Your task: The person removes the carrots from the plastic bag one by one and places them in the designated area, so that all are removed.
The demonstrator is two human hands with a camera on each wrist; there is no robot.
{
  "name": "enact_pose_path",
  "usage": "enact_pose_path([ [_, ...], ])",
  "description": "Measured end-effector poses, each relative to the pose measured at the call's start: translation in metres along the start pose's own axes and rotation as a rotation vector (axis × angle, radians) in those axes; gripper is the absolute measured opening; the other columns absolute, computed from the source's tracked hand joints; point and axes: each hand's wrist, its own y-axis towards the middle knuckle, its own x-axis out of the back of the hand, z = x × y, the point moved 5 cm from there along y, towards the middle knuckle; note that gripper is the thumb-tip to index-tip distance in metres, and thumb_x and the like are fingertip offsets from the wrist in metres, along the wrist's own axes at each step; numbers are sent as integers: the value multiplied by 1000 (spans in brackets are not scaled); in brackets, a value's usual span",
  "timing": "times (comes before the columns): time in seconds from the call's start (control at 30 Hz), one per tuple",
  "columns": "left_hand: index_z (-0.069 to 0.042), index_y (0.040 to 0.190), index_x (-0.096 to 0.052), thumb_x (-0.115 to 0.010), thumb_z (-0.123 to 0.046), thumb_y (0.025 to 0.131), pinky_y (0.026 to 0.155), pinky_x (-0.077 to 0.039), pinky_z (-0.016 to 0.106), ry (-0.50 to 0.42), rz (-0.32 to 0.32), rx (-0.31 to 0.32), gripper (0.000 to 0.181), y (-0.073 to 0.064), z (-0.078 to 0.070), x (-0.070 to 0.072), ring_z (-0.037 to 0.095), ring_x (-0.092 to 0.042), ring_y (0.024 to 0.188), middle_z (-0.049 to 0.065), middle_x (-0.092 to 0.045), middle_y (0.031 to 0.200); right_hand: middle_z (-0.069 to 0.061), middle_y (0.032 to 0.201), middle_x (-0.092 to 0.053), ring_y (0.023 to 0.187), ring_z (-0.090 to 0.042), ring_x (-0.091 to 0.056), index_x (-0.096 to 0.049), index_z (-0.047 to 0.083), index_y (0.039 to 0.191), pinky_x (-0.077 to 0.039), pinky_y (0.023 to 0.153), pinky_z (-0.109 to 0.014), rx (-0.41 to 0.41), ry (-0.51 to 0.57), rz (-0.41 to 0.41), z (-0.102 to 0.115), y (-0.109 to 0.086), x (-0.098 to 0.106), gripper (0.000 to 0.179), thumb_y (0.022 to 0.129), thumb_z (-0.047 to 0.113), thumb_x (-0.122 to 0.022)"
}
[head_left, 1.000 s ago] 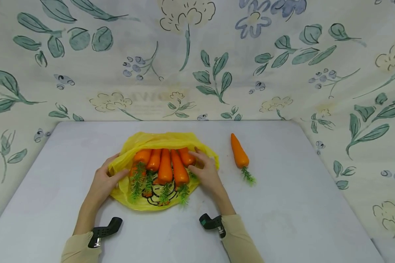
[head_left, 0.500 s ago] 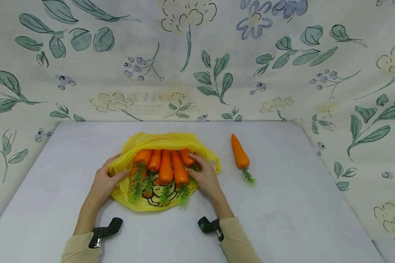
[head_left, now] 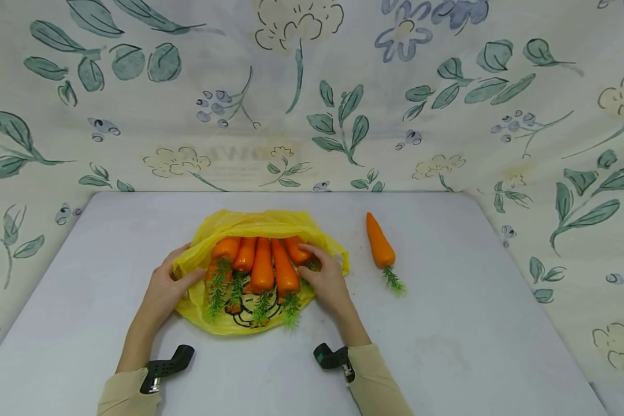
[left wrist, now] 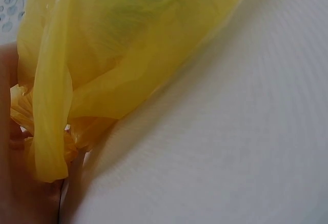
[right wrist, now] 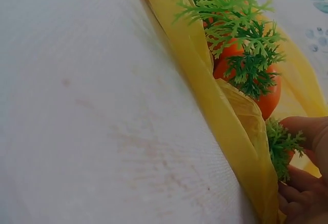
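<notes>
A yellow plastic bag (head_left: pixel 239 222) lies with its mouth toward me and several orange toy carrots (head_left: pixel 262 268) inside, their green tops pointing out. My left hand (head_left: pixel 161 292) grips the bag's left edge, thumb at the opening and fingers behind the plastic. Bunched yellow plastic (left wrist: pixel 51 126) shows by that hand in the left wrist view. Inside the right side of the mouth, my right hand (head_left: pixel 330 283) holds the rightmost carrot (head_left: pixel 295 251) between thumb and fingers. Its green top (right wrist: pixel 282 149) shows between them in the right wrist view. The carrots' far ends are hidden under the bag.
One loose carrot (head_left: pixel 381 245) lies on the white table (head_left: pixel 447 323) to the right of the bag, tip pointing away. A floral cloth (head_left: pixel 291 133) hangs behind the table and along both sides. Each wrist wears a black camera mount (head_left: pixel 169 364).
My right hand has shifted slightly in from the bag's right edge and come round the rightmost carrot; the bag's edge now sticks out behind it. The left hand keeps its hold.
</notes>
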Motion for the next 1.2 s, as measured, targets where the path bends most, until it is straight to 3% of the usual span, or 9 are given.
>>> enact_pose_path([
  [0.27,-8,155,-31,-60,-36,98,83,-38,9,-12,18,17,70,0,-4,1,22,-45,118,21,-40,152,-1,143,-55,133,-20,-48,-63,24,133,-41,108,-42,-25,36,6,0,0,3,42,92,11,-67],
  [0.6,-9,154,-33,-61,-35,98,80,-42,8,-27,17,21,68,1,-3,-1,6,-46,107,19,-41,150,-8,140,-57,128,-23,-55,-65,13,131,-47,101,-40,-4,131,11,-1,0,6,41,91,3,-67],
  [0.87,-10,154,-33,-62,-32,97,80,-40,8,-17,14,23,68,0,0,0,9,-45,108,20,-41,151,-11,130,-64,119,-24,-61,-68,13,125,-49,99,-42,0,107,-70,-1,-1,2,35,91,13,-72],
  [1.2,-10,155,-32,-62,-33,98,81,-40,9,-5,12,37,68,-2,0,2,16,-45,113,20,-40,152,-13,132,-62,122,-26,-60,-68,11,124,-49,99,-40,-37,149,-69,1,-2,2,33,91,10,-70],
])
